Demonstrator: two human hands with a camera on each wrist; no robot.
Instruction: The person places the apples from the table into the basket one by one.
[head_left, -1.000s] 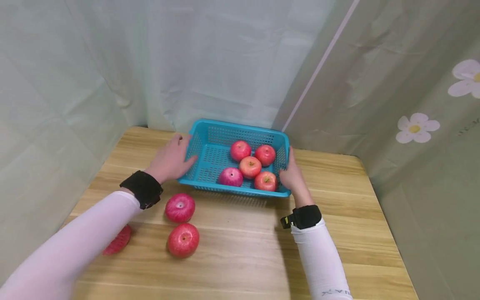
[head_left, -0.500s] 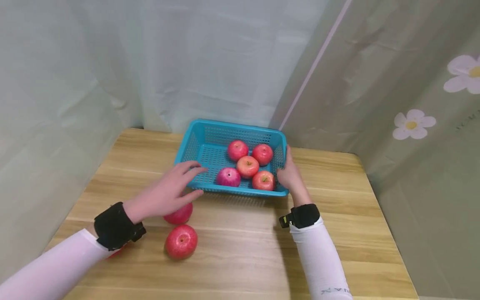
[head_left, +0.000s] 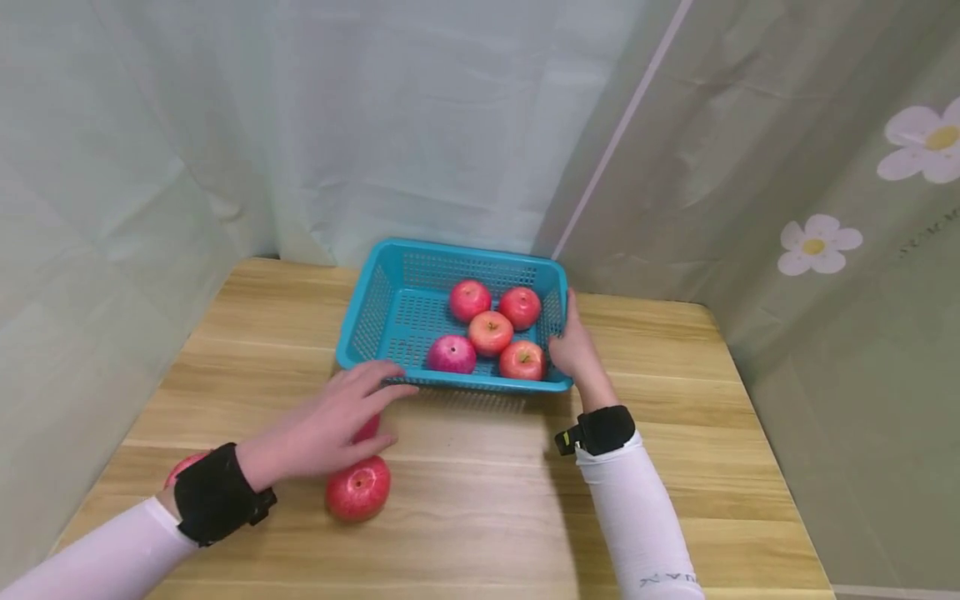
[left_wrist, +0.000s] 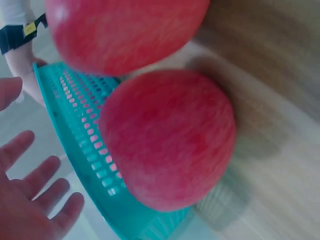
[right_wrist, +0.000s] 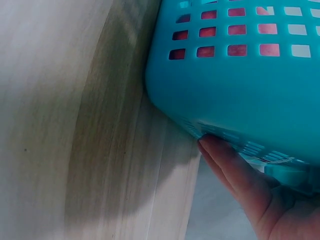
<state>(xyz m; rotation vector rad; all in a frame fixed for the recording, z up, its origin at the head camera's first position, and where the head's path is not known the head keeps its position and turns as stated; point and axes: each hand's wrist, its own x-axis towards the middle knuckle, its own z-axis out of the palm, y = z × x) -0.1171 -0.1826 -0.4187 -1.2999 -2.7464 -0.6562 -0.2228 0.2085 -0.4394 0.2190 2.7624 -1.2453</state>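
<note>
Two apples (head_left: 358, 492) near the empty, relaxed left grip (head_left: 326, 425) look firm, slick, bruisable: cup their sides; right grip (head_left: 578, 353) pinches the basket (head_left: 352, 322).

No complete word can be read with certainty. On the white right sleeve (head_left: 632, 504), to the right of the blue basket (head_left: 480, 382) and nearer the wearer, a short row of dark lettering (head_left: 667, 578) is printed; an X-like and an A-like shape can be made out, while the rest is left unclear by the angle. On the curtain (head_left: 780, 375), well to the right of the basket, a slanted line of print (head_left: 930, 232) is carried, too faint to be deciphered. On the black right wristband (head_left: 609, 429), just on the wearer's side of the basket, a yellow mark (head_left: 567, 437) is borne, too small to be read.
</note>
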